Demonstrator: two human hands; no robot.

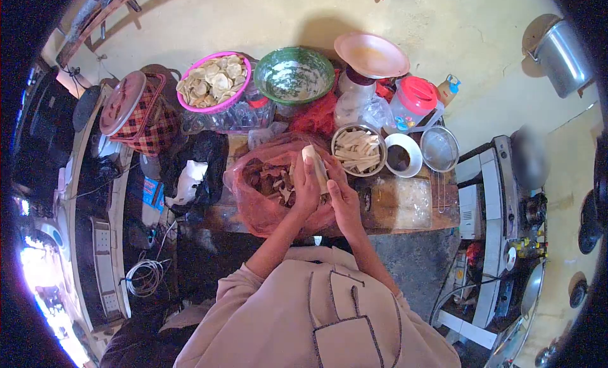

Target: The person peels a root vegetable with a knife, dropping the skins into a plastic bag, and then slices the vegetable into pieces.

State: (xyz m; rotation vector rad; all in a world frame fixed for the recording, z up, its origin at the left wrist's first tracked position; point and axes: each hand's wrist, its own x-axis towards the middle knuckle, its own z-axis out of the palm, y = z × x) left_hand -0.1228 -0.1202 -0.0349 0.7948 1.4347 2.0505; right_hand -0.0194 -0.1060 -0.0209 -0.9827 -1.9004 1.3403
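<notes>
A pale, peeled, stick-like piece [315, 165] is held upright between my two hands, over a red plastic bag [252, 211] with brown peelings [273, 181] inside. My left hand [306, 187] is closed against the left side of the piece. My right hand [342, 197] is closed along its right side, with the thumb near its lower end. Just right of my hands, a metal bowl [384, 159] holds pale cut sticks [358, 151]. Whether a blade is in either hand cannot be made out.
Behind the bag stand a pink basket of pale slices [215, 82], a green basin [294, 75] and a red-lidded jar [411, 105]. A white bowl of dark stuff [400, 156] and a strainer [439, 149] are at the right. A wooden board [415, 202] lies nearer the table edge.
</notes>
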